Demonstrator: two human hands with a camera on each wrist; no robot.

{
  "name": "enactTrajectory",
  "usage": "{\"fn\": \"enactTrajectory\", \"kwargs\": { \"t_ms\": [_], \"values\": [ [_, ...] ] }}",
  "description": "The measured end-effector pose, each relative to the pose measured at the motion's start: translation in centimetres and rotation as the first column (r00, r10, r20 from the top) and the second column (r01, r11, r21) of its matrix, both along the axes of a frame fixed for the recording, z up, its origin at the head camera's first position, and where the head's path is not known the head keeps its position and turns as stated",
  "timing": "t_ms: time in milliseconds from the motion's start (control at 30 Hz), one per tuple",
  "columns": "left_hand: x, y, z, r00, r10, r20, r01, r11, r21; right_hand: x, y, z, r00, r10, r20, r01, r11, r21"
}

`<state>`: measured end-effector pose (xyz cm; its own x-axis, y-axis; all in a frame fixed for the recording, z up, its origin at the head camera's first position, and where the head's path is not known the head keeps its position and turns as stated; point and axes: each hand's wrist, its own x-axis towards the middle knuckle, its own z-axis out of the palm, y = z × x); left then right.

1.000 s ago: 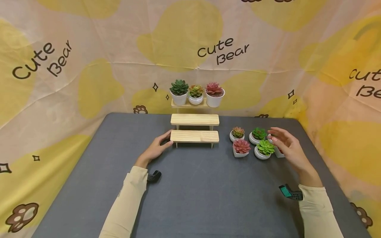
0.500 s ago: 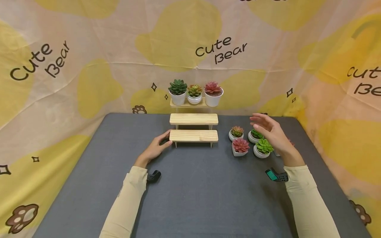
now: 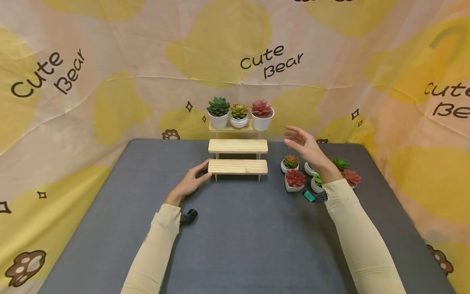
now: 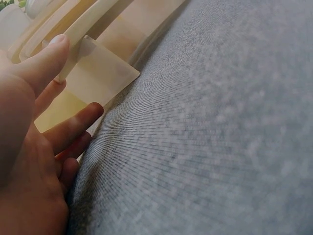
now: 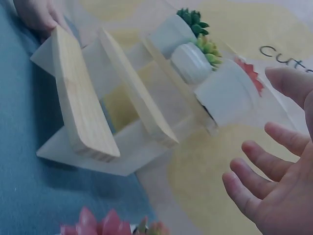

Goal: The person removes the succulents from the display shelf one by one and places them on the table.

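A three-step plant stand (image 3: 238,166) has pale wooden boards on translucent side supports. My left hand (image 3: 189,183) holds the left end of its lowest board; in the left wrist view the thumb (image 4: 51,56) lies at the board's edge. On the top board stand a dark green succulent (image 3: 218,112), a small yellow-green succulent (image 3: 239,115) and a red succulent (image 3: 262,115), all in white pots. Right of the stand, my right hand (image 3: 306,147) is raised with fingers spread loosely and nothing in it. Its wrist overlaps several potted succulents, partly hiding a bright green one (image 3: 318,180).
On the grey table (image 3: 235,241), right of the stand, are an orange-green succulent (image 3: 291,162), a pink one (image 3: 295,179), a green one (image 3: 340,163) and a red one (image 3: 351,178). A printed cloth (image 3: 205,49) hangs behind and along the sides.
My right hand has moved left and away from me, from over the right-hand pots to near the stand, uncovering the red succulent. My left hand has stayed at the stand.
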<state>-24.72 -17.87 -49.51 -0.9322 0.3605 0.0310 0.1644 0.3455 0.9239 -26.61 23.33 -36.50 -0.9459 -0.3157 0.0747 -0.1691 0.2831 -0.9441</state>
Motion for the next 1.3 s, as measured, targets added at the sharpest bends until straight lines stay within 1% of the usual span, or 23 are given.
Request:
{"fn": "enactTrajectory", "kwargs": {
  "t_ms": [67,233,367,467,600,733,967,1300],
  "values": [
    [0.0,0.0,0.1,1.0,0.002,0.001,-0.002,1.0,0.001,-0.5,-0.7,0.2,1.0,-0.008,0.011,0.008,1.0,0.003],
    [0.1,0.1,0.2,1.0,0.011,0.003,-0.011,1.0,-0.008,-1.7,-2.0,0.6,0.999,-0.024,0.04,0.026,0.999,-0.029],
    [0.1,0.1,0.2,1.0,0.011,0.0,-0.011,1.0,-0.018,-2.5,-2.8,1.0,0.998,-0.019,0.054,0.021,0.999,-0.041],
    [0.1,0.0,0.2,1.0,0.009,0.002,-0.009,1.0,-0.011,-3.1,-3.3,1.4,0.998,-0.017,0.053,0.019,0.999,-0.041],
    [0.0,0.0,0.2,1.0,0.006,0.006,-0.006,1.0,0.007,-3.9,-4.0,1.8,0.998,-0.026,0.061,0.031,0.997,-0.073],
    [-0.1,0.1,0.2,1.0,0.006,0.011,-0.006,1.0,0.001,-4.6,-4.3,2.1,0.996,-0.038,0.082,0.045,0.995,-0.086],
    [1.8,0.9,3.5,1.0,-0.022,0.014,0.022,1.0,0.006,-5.1,-4.7,2.4,0.996,-0.031,0.082,0.037,0.997,-0.068],
    [1.7,0.7,3.4,1.0,-0.017,0.015,0.017,1.0,0.013,-5.7,-5.2,3.1,0.996,-0.031,0.08,0.036,0.997,-0.061]
  ]
}}
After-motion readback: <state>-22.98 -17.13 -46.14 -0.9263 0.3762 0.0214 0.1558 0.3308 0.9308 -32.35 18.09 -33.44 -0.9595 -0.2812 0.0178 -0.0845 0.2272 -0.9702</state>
